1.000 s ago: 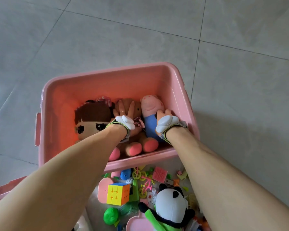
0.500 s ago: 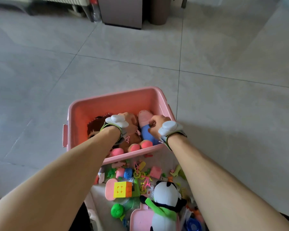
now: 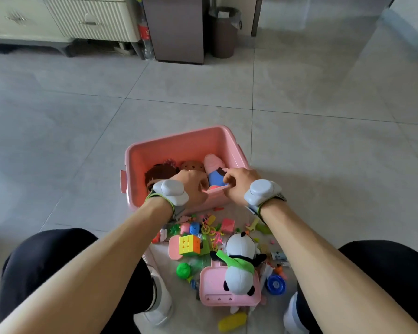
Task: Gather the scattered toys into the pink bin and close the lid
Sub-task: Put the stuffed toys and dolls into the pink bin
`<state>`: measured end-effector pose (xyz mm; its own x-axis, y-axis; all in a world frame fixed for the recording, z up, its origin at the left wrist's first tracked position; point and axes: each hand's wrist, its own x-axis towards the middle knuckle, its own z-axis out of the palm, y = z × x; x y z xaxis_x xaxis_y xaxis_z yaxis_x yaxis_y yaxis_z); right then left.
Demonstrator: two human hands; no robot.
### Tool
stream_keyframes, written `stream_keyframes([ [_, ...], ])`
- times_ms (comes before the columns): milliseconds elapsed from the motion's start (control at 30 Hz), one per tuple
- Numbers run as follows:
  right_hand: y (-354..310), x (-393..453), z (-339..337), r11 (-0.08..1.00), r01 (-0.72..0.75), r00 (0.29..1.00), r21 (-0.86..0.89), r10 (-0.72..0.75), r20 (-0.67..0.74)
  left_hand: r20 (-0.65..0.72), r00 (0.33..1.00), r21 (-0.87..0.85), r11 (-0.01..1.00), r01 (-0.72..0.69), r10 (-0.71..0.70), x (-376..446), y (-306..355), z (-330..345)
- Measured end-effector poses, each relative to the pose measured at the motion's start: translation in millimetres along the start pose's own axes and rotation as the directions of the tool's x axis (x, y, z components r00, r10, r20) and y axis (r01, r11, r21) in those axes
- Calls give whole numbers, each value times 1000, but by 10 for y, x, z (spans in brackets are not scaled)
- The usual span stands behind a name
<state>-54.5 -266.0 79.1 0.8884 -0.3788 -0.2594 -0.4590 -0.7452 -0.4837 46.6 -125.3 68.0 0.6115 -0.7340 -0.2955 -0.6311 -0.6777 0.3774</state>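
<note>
The pink bin [image 3: 179, 143] stands open on the tiled floor in front of me. Inside lie a brown-haired doll [image 3: 159, 171], a brown plush [image 3: 192, 165] and a pink pig plush in blue [image 3: 212, 165]. My left hand [image 3: 191, 186] curls its fingers over the bin's near rim. My right hand [image 3: 239, 185] pinches the same rim just to the right. Between my legs lie scattered toys: a panda plush [image 3: 239, 247], a colour cube [image 3: 190, 244], a green ball [image 3: 184, 270], a pink toy case [image 3: 215, 288] and a blue disc [image 3: 275, 285]. No lid is in view.
My knees in black trousers [image 3: 46, 261] flank the toy pile, with white shoes [image 3: 159, 307] close by. A yellow toy [image 3: 232, 321] lies nearest me. Far back stand a white cabinet [image 3: 89, 20], a brown cabinet [image 3: 179, 27] and a waste bin [image 3: 223, 32].
Both hands have come off the plush toys inside the bin and drawn back to its near rim. My head has risen, showing more of the room.
</note>
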Motion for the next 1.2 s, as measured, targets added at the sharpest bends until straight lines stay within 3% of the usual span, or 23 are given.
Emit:
stream_keyframes([
  [167, 141, -375, 126, 996, -15, 1000, 88, 16, -13, 29, 999, -10, 1000, -25, 25, -348, 65, 241],
  [333, 457, -736, 467, 963, -140, 989, 231, 146, -5, 15, 999, -82, 996, -43, 44, -591, 106, 584],
  [533, 765, -1100, 959, 875, -285, 955, 391, 295, 35, 132, 991, -139, 990, 40, -22, -704, 111, 1076],
  [733, 1034, -1418, 1242, 832, -414, 908, 368, 406, 103, 271, 958, -125, 984, 126, -88, -724, 228, 1637],
  [900, 1167, -1496, 1223, 774, -463, 882, 433, 452, 136, 400, 887, -128, 944, 304, -231, -689, 286, 1979],
  [1100, 1358, -1583, 1199, 728, -506, 851, 463, 509, 130, 428, 804, -265, 794, 548, -412, -600, 438, 2316],
  [1200, 1428, -1609, 1235, 711, -514, 848, 479, 505, 161, 552, 670, -359, 584, 728, -496, -584, 530, 2382],
])
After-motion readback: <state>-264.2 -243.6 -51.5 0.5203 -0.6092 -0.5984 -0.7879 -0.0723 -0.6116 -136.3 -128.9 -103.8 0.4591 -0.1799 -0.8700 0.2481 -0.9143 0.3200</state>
